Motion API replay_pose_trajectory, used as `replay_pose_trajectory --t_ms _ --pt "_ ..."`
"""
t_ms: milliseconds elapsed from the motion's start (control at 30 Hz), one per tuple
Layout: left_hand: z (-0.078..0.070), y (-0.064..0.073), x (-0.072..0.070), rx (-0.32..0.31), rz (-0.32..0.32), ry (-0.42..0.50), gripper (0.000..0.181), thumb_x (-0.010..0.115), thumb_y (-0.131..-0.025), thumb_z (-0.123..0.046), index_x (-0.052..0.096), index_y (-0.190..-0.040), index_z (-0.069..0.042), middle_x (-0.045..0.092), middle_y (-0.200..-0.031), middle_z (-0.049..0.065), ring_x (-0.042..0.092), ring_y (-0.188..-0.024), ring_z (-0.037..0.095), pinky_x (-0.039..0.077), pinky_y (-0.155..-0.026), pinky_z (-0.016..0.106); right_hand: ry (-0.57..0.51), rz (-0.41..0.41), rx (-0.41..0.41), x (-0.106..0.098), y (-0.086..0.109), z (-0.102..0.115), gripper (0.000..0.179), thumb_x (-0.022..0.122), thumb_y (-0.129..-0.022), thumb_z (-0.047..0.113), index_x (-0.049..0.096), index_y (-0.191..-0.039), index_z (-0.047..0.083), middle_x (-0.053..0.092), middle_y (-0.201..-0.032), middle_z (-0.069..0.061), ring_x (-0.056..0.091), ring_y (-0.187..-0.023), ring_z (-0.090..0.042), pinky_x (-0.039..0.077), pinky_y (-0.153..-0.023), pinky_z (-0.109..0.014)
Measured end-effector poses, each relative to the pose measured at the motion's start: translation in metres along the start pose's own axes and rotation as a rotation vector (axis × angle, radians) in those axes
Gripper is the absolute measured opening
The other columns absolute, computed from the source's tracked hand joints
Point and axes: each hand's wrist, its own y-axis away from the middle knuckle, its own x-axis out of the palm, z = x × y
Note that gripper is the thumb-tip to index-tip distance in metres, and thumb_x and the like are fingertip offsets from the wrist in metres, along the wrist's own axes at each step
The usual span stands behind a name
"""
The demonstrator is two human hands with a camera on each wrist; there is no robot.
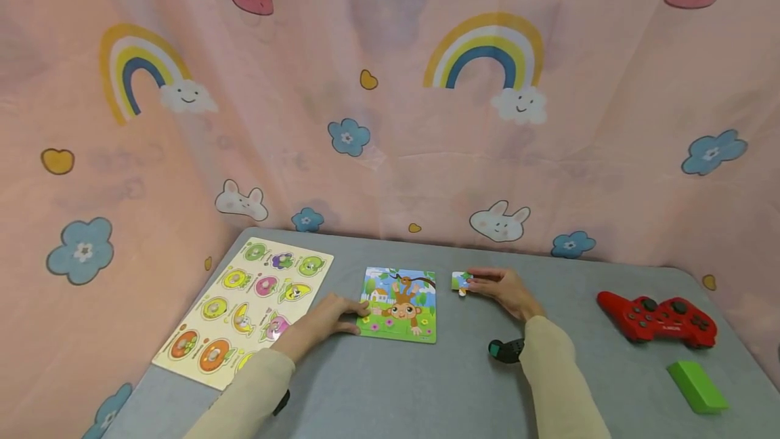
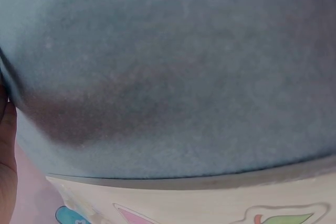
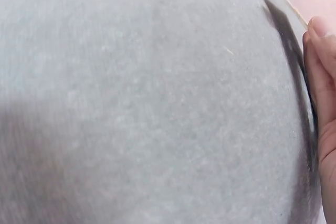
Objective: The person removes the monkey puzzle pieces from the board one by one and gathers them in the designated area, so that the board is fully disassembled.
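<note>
A square jigsaw puzzle (image 1: 399, 314) with a cartoon monkey, a house and flowers lies flat on the grey table. At its left edge my left hand (image 1: 326, 320) rests, fingertips over the picture and thumb lower down beside the edge. To the right of the puzzle, my right hand (image 1: 502, 290) pinches a small jigsaw piece (image 1: 458, 280) in green and blue, with a pale tab at its bottom. Only part of the left hand (image 2: 6, 166) enters the left wrist view. In the right wrist view, the right hand's thumb and fingers (image 3: 321, 66) are pressed together at the right border.
A cream fruit puzzle board (image 1: 250, 307) lies at the left, partly under the left forearm. On the right are a red game controller (image 1: 661, 320) and a green block (image 1: 697, 387). A pink patterned curtain (image 1: 390, 181) hangs behind the grey table (image 1: 402, 391).
</note>
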Motion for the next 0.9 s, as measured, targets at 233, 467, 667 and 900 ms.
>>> replay_pose_trajectory --t_ms 233,467,667,900 --pt "0.000 0.000 -0.001 -0.006 -0.006 0.012 0.037 0.073 -0.083 -0.015 0.068 -0.116 0.000 0.060 -0.127 0.014 0.056 -0.118 0.032 0.045 -0.097 0.045 0.076 0.021 -0.029 0.002 -0.004 0.005 0.055 0.075 -0.082 0.008 0.054 -0.130 -0.008 0.055 -0.131 -0.024 0.065 -0.102 -0.012 0.051 -0.087 -0.024" --pt "0.002 0.001 -0.001 -0.012 -0.002 0.018 0.037 0.073 -0.083 -0.015 0.068 -0.116 -0.001 0.060 -0.127 0.014 0.056 -0.118 0.031 0.045 -0.097 0.044 0.244 -0.015 -0.047 0.005 -0.005 0.010 0.048 0.075 -0.083 0.012 0.060 -0.126 -0.004 0.060 -0.126 -0.020 0.061 -0.112 -0.026 0.046 -0.096 -0.038" --pt "0.001 0.000 -0.001 -0.012 -0.002 0.021 0.036 0.073 -0.083 -0.016 0.069 -0.115 0.000 0.060 -0.126 0.014 0.057 -0.117 0.030 0.046 -0.096 0.043 0.332 -0.041 -0.057 0.008 -0.004 0.012 0.044 0.075 -0.084 0.013 0.063 -0.124 -0.002 0.059 -0.128 -0.020 0.057 -0.117 -0.031 0.041 -0.100 -0.047" --pt "0.000 0.000 0.000 -0.015 0.000 0.012 0.036 0.073 -0.083 -0.017 0.069 -0.115 0.000 0.061 -0.126 0.014 0.058 -0.117 0.030 0.046 -0.096 0.043 0.392 -0.065 -0.076 0.011 -0.003 0.012 0.040 0.075 -0.084 0.011 0.066 -0.120 -0.001 0.060 -0.127 -0.020 0.054 -0.120 -0.034 0.041 -0.101 -0.049"
